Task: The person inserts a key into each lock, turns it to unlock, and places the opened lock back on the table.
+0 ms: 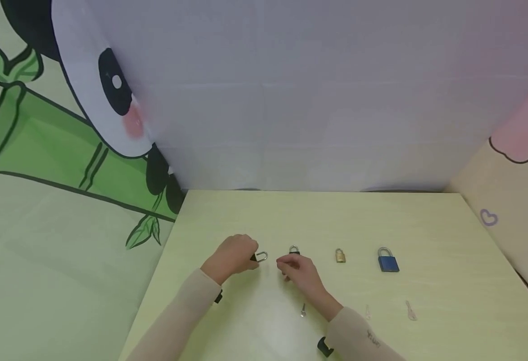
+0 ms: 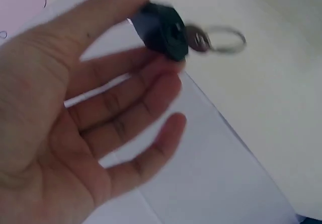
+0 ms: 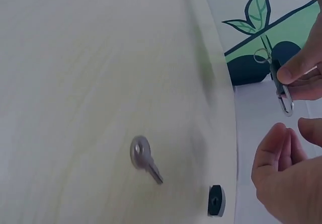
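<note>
My left hand (image 1: 233, 258) pinches a small black padlock (image 2: 160, 30) between thumb and fingers, with its silver shackle pointing right in the head view. A key (image 2: 197, 39) with a metal ring sits in the lock's underside. Just right of it, my right hand (image 1: 303, 275) hovers with bent, loose fingers and nothing between thumb and fingertips; a gap separates it from the shackle. Partly hidden behind that hand, a second black padlock (image 1: 294, 252) stands on the table. A loose silver key (image 3: 141, 152) lies nearer to me on the tabletop.
To the right on the pale wooden table (image 1: 336, 215) are a small brass padlock (image 1: 340, 256) and a larger blue padlock (image 1: 388, 263). Two faint keys lie in front of them, one key (image 1: 411, 311) further right. A printed cloth wall (image 1: 291, 125) rises behind the table.
</note>
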`<state>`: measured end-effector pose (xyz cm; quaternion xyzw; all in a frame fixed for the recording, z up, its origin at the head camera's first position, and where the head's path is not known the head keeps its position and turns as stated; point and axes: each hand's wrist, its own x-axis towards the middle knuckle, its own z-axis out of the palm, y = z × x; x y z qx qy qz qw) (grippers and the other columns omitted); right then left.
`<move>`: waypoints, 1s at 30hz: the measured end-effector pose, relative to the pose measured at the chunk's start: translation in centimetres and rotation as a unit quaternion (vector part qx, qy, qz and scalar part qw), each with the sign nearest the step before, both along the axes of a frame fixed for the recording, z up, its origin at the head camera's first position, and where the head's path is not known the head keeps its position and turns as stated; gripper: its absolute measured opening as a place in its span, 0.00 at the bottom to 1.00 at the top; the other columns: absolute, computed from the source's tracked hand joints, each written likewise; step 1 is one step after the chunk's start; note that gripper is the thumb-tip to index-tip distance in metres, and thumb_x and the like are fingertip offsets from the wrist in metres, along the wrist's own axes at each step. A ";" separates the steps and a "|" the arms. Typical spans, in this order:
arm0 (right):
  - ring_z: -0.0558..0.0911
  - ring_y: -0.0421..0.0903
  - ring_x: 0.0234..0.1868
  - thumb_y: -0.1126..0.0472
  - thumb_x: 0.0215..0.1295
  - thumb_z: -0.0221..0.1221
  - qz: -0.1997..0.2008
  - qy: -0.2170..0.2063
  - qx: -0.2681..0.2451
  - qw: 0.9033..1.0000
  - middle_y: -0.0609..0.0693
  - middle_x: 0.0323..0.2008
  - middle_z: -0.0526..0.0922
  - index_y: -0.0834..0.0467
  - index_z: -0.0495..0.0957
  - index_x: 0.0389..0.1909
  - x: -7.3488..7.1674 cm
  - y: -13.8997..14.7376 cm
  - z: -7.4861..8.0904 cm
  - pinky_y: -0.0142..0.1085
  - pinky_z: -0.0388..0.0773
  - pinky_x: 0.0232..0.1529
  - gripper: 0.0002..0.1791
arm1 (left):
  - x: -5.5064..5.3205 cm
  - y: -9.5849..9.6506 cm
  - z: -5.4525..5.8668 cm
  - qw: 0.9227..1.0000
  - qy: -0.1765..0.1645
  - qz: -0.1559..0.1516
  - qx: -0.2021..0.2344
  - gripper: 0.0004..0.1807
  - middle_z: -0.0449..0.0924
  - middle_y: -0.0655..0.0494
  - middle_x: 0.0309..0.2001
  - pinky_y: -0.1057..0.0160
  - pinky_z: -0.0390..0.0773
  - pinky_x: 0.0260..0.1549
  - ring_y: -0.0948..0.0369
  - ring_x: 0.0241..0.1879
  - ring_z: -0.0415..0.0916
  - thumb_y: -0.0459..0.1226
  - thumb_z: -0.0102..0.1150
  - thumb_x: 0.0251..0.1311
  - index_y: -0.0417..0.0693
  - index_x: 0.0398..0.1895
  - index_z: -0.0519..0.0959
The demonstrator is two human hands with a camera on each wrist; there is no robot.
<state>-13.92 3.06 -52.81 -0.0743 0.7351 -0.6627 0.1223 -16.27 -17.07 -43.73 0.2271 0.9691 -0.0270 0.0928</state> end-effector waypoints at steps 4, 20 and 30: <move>0.82 0.59 0.40 0.61 0.69 0.62 0.015 0.069 0.047 0.996 0.53 0.40 0.85 0.66 0.82 0.47 -0.1 0.9 0.4 0.39 0.81 0.36 0.12 | 0.1 0.0 0.0 0.998 0.002 -0.064 -0.028 0.19 0.66 0.62 0.20 0.64 0.70 0.26 0.65 0.22 0.63 0.47 0.73 0.55 0.52 0.20 0.72; 0.79 0.44 0.48 0.67 0.64 0.66 0.085 0.388 0.218 0.892 0.48 0.45 0.81 0.57 0.81 0.50 -0.6 3.1 1.7 0.37 0.79 0.44 0.14 | 1.5 1.1 1.7 0.980 0.079 -0.142 -0.112 0.15 0.71 0.60 0.23 0.60 0.74 0.30 0.60 0.28 0.73 0.51 0.73 0.54 0.55 0.23 0.79; 0.77 0.43 0.49 0.66 0.64 0.66 0.116 0.406 0.237 0.875 0.44 0.45 0.82 0.57 0.82 0.48 -0.2 1.8 2.4 0.34 0.76 0.48 0.12 | 1.6 1.1 2.2 0.978 0.079 -0.169 -0.090 0.17 0.68 0.63 0.22 0.62 0.72 0.29 0.63 0.25 0.68 0.53 0.72 0.55 0.55 0.24 0.77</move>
